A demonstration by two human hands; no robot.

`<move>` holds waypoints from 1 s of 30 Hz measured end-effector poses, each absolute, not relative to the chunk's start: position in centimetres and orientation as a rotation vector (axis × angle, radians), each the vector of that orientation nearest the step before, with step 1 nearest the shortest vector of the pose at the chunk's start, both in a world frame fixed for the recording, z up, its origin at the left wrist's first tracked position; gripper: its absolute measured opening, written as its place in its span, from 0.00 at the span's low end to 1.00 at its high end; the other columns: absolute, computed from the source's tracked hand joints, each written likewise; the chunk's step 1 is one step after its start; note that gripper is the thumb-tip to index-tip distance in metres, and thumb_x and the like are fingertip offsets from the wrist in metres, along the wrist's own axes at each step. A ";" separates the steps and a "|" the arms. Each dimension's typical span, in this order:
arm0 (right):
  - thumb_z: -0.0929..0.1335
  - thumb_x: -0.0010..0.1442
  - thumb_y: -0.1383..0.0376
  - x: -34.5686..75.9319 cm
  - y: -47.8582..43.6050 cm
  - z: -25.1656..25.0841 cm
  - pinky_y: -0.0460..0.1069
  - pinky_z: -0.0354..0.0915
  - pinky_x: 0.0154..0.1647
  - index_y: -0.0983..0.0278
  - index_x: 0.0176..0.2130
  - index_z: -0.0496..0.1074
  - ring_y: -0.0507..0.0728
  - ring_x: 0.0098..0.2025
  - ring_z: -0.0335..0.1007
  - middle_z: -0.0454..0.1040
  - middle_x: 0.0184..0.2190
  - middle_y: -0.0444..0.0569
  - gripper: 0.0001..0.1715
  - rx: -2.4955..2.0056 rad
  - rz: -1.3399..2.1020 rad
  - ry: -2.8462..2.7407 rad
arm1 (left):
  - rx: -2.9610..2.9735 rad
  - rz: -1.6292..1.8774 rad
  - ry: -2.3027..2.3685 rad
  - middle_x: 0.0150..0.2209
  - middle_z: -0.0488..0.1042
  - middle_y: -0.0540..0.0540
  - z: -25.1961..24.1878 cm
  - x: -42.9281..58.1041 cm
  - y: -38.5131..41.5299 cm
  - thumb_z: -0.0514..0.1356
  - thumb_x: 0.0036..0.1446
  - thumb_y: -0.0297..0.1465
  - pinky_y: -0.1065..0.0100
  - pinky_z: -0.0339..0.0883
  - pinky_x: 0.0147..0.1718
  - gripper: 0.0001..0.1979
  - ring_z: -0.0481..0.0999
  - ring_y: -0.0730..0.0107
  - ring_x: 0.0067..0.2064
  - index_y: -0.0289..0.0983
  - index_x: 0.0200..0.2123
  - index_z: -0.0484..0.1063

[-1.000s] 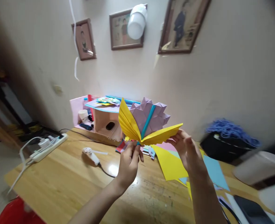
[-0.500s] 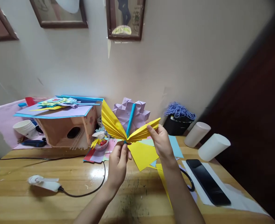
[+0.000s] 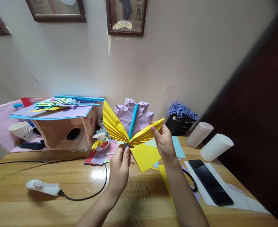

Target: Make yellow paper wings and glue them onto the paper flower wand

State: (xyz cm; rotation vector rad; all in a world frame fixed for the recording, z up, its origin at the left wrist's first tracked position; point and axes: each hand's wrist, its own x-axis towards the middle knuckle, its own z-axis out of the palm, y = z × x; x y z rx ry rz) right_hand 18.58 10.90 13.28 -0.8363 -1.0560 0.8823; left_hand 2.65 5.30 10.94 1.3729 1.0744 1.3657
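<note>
Left hand (image 3: 119, 165) has its fingers (image 3: 126, 155) pinched on the blue stem (image 3: 133, 119), right hand (image 3: 166, 143) grips a yellow leaf (image 3: 143, 134). Purple flower (image 3: 124, 113)'s behind, can't quite tell if it's joined on.

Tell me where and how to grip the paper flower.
Probably best by the lower end of the blue stem, from below, where the left hand pinches: the stem is narrow and straight, while the pleated yellow leaves and lilac paper flower spread wide above, looking easily creased.
</note>
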 end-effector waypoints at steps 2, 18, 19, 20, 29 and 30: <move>0.72 0.48 0.53 18.6 10.8 13.3 0.49 0.67 0.40 0.62 0.37 0.68 0.55 0.37 0.71 0.75 0.33 0.46 0.21 -0.827 0.886 -1.044 | 1.400 1.365 1.089 0.21 0.65 0.52 11.0 2.6 5.4 0.51 0.61 0.40 0.73 0.54 0.22 0.14 0.65 0.75 0.24 0.37 0.29 0.64; 0.72 0.49 0.54 19.0 11.0 13.2 0.47 0.64 0.36 0.63 0.34 0.70 0.54 0.35 0.69 0.73 0.31 0.45 0.18 -0.907 0.815 -1.099 | 1.432 1.369 1.084 0.22 0.66 0.52 10.8 2.6 5.5 0.51 0.61 0.39 0.73 0.54 0.23 0.13 0.65 0.75 0.25 0.37 0.30 0.64; 0.72 0.49 0.55 19.0 11.0 13.2 0.46 0.64 0.36 0.63 0.34 0.69 0.53 0.35 0.69 0.73 0.31 0.45 0.18 -0.893 0.821 -1.094 | 1.426 1.373 1.077 0.22 0.66 0.52 10.8 2.6 5.4 0.51 0.61 0.39 0.73 0.54 0.23 0.12 0.65 0.75 0.25 0.37 0.31 0.65; 0.72 0.49 0.55 18.9 11.0 13.3 0.47 0.64 0.37 0.63 0.35 0.69 0.53 0.35 0.69 0.73 0.32 0.45 0.18 -0.879 0.833 -1.090 | 1.421 1.377 1.073 0.22 0.65 0.52 10.8 2.6 5.4 0.51 0.61 0.39 0.73 0.54 0.23 0.12 0.65 0.75 0.25 0.37 0.33 0.65; 0.72 0.49 0.54 19.2 10.8 13.5 0.46 0.64 0.36 0.64 0.35 0.70 0.54 0.35 0.70 0.74 0.33 0.46 0.19 -0.934 1.009 -1.122 | 1.415 1.402 1.063 0.22 0.65 0.52 10.8 2.7 5.2 0.51 0.61 0.38 0.73 0.55 0.24 0.11 0.66 0.74 0.25 0.37 0.35 0.65; 0.72 0.49 0.53 19.2 10.8 13.5 0.46 0.64 0.36 0.64 0.34 0.70 0.54 0.35 0.70 0.75 0.33 0.46 0.19 -0.939 1.029 -1.134 | 1.420 1.401 1.065 0.22 0.65 0.52 10.8 2.7 5.1 0.51 0.61 0.38 0.73 0.56 0.24 0.11 0.66 0.74 0.26 0.37 0.37 0.65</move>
